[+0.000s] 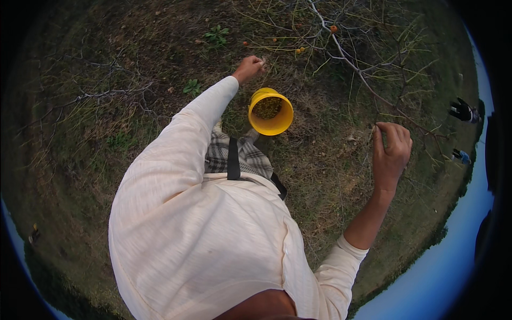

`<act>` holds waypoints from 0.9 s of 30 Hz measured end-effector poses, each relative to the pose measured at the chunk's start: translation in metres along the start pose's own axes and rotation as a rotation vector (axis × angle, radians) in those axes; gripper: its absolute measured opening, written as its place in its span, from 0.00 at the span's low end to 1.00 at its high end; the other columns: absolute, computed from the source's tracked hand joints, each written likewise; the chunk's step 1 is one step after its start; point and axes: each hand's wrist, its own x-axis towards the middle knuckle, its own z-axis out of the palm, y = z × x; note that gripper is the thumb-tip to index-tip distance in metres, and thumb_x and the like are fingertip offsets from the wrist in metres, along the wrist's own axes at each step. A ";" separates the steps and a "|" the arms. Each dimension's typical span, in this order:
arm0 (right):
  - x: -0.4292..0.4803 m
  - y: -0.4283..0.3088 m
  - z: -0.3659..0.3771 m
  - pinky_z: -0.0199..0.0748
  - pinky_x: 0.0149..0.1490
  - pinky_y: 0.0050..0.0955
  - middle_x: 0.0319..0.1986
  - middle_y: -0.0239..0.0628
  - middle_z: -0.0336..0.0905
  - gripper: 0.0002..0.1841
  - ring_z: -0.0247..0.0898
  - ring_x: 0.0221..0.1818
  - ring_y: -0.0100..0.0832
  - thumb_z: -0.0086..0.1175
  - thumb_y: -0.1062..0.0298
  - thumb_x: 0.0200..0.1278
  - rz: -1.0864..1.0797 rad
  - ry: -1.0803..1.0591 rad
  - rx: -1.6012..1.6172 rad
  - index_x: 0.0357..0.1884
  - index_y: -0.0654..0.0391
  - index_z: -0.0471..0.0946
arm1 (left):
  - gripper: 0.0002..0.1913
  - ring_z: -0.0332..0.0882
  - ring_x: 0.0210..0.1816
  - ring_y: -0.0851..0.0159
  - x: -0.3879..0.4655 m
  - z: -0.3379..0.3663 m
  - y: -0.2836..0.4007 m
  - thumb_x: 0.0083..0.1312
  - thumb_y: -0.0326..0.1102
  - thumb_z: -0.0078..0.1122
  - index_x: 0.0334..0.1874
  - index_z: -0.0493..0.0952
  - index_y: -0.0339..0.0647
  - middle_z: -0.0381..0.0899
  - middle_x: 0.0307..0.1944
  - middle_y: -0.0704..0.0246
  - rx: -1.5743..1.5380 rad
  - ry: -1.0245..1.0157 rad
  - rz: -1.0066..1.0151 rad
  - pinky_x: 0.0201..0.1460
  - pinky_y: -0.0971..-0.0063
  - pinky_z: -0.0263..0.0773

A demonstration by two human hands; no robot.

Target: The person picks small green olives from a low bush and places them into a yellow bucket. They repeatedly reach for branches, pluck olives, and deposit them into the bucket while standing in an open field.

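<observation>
A yellow plastic bucket (283, 120) hangs or stands in front of my legs, its mouth tilted towards me, with many small yellow-green fruits inside. Just above and left of it is my left hand (250, 69), fingers curled; whether something small is between the fingertips cannot be told. My right hand (391, 148) is raised at the right, thumb and index fingertip pinched together on a small dark thing, too small to name, close to a branch (376, 94) of a thorny shrub. Orange fruits (333, 29) and yellow fruits (300, 51) show among the twigs at the top.
Bare, tangled branches (116, 92) spread at the left, and others reach across the upper right. Dry grass and low green plants (193, 87) cover the ground. Two people, one dark-clad (464, 111) and one in blue (464, 156), are far off at the right; another distant figure (35, 234) is at the left.
</observation>
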 end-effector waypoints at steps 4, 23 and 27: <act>0.001 0.002 0.000 0.66 0.48 0.37 0.32 0.33 0.78 0.03 0.72 0.43 0.36 0.60 0.72 0.53 -0.019 0.006 -0.008 0.31 0.56 0.78 | 0.11 0.77 0.37 0.71 -0.017 -0.011 -0.008 0.69 0.37 0.50 0.46 0.73 0.36 0.80 0.37 0.66 0.014 0.115 0.031 0.43 0.74 0.72; -0.008 0.009 -0.001 0.66 0.49 0.36 0.33 0.34 0.78 0.04 0.72 0.43 0.37 0.60 0.73 0.52 -0.069 -0.053 -0.017 0.30 0.57 0.77 | 0.05 0.74 0.30 0.72 -0.053 -0.104 -0.024 0.64 0.31 0.54 0.39 0.74 0.39 0.76 0.30 0.70 -1.104 0.239 -0.093 0.31 0.77 0.73; -0.008 0.009 0.000 0.66 0.49 0.37 0.32 0.34 0.78 0.04 0.72 0.43 0.37 0.60 0.73 0.52 -0.063 -0.032 -0.012 0.30 0.57 0.77 | 0.04 0.74 0.29 0.71 -0.056 -0.100 0.009 0.63 0.31 0.50 0.36 0.73 0.40 0.75 0.30 0.69 -1.114 0.103 0.032 0.29 0.77 0.72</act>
